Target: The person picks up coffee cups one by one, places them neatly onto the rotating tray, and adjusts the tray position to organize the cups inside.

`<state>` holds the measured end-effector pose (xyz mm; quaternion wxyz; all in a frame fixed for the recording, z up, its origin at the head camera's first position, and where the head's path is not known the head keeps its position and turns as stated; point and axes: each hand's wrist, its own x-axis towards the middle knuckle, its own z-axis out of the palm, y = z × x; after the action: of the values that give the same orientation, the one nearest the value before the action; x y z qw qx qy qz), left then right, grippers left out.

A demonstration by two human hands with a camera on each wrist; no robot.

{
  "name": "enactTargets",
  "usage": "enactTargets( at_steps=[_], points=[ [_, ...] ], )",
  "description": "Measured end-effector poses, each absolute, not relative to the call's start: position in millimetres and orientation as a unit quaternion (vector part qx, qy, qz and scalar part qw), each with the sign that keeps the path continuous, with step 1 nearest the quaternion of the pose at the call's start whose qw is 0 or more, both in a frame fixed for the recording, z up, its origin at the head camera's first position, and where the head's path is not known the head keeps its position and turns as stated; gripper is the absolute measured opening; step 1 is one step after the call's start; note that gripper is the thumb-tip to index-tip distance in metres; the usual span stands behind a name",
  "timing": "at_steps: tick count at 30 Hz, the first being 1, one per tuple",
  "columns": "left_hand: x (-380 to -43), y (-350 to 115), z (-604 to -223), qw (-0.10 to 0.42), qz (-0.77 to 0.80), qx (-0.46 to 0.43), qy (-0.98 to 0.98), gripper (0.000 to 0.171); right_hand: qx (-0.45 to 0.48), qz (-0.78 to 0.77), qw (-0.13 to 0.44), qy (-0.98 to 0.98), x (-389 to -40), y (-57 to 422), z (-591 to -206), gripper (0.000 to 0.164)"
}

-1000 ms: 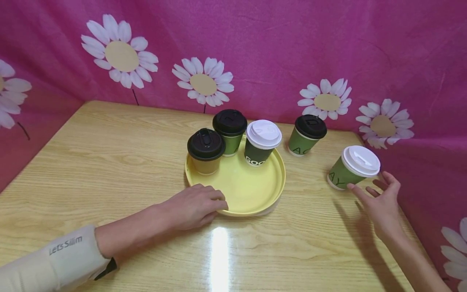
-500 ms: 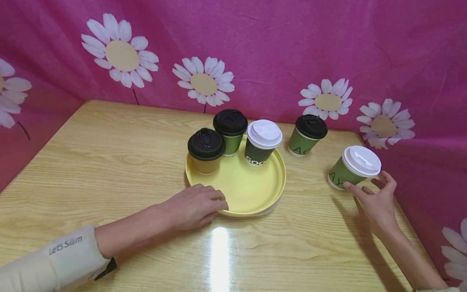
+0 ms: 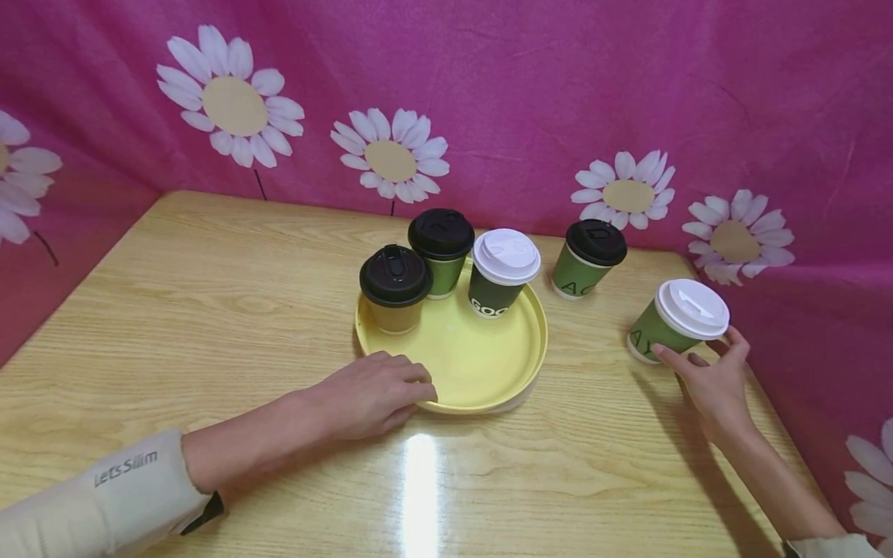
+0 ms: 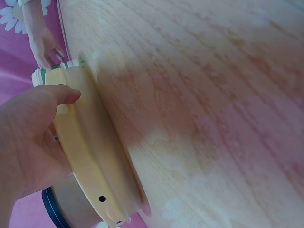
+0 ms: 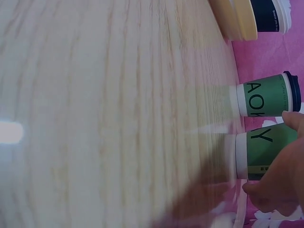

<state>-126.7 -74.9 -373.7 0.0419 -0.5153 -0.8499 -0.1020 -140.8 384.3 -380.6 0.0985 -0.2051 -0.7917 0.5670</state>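
Observation:
My left hand (image 3: 377, 394) holds the near-left rim of a round yellow tray (image 3: 460, 372), with the thumb (image 4: 69, 95) against its outer side in the left wrist view. On the tray stand a tan cup with a black lid (image 3: 394, 314), a green cup with a black lid (image 3: 444, 277) and a dark cup with a white lid (image 3: 488, 293). At the right, my right hand (image 3: 718, 387) is curled round a green paper cup with a white lid (image 3: 656, 329), thumb and fingers on opposite sides. That cup stands on the table.
Another green cup with a black lid (image 3: 580, 271) stands on the wooden table (image 3: 230, 310) between the tray and the right-hand cup. A pink cloth with daisies (image 3: 509, 93) hangs behind and along both sides of the table.
My right hand has moved left and closed in around the white-lidded green cup, its thumb further across the cup's side. The left hand, tray and cups have stayed in place.

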Motion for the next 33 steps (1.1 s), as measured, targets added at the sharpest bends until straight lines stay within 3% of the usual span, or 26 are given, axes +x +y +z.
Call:
enactTargets(
  at_steps=[20, 33],
  points=[
    [-126, -75, -374, 0.046, -0.1, -0.514, -0.851, 0.02, -0.16, 0.602, 0.151, -0.768, -153, 385, -390, 0.096],
    [-126, -75, -374, 0.049, -0.098, -0.515, -0.85, 0.022, -0.166, 0.577, 0.155, -0.785, -159, 383, -393, 0.097]
  ],
)
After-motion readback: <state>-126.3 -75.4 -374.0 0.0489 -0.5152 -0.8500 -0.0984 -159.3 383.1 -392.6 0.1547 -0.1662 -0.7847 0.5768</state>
